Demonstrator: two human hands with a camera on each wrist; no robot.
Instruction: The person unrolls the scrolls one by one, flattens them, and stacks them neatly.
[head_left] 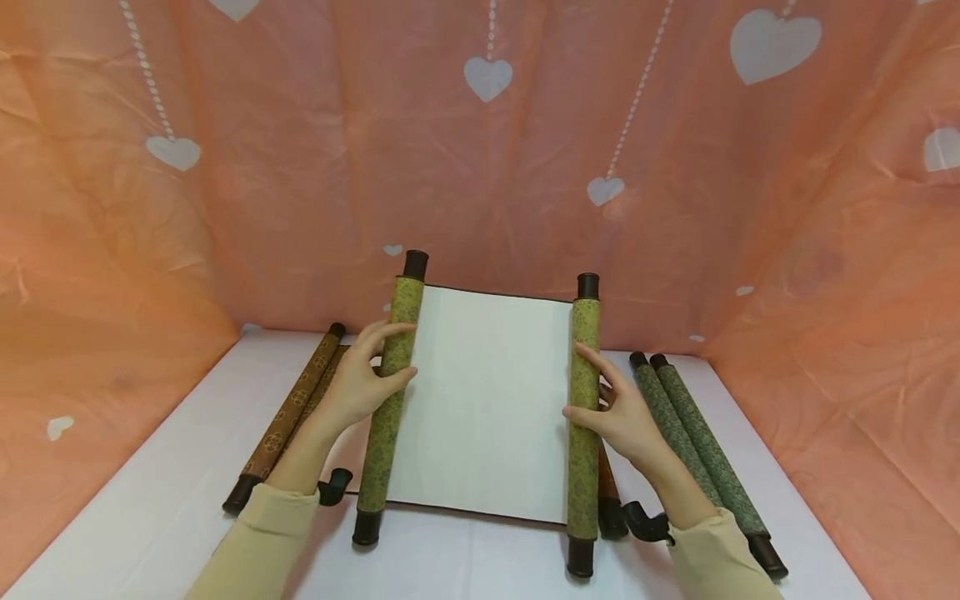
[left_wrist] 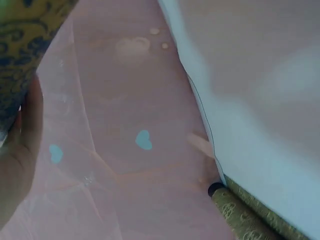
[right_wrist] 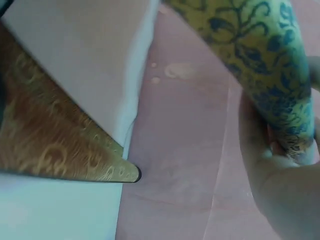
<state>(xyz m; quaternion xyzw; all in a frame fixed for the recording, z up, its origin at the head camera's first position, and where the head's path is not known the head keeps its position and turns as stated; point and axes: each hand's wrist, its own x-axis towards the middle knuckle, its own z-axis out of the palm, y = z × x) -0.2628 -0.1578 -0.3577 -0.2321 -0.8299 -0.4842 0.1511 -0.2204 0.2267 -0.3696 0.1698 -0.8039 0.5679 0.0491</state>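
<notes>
A yellow-green patterned scroll with dark end caps is held up in the head view, its blank white paper (head_left: 487,400) spread between two rolled ends. My left hand (head_left: 358,379) grips the left roll (head_left: 384,442), fingers behind and thumb across the front. On the other side, my right hand (head_left: 626,412) holds the right roll (head_left: 583,492) between thumb and fingers. Close up, the left wrist view shows the patterned roll (left_wrist: 30,45) at the upper left beside the hand (left_wrist: 20,165). The right wrist view has the other roll (right_wrist: 265,65) in the curled hand (right_wrist: 280,185).
Brown patterned rolls (head_left: 288,417) lie on the white table (head_left: 172,450) at left; another brown roll (head_left: 607,483) is mostly hidden behind the held scroll. Two green rolls (head_left: 712,450) lie side by side at right. A pink cloth (head_left: 487,192) with hearts walls the back and sides.
</notes>
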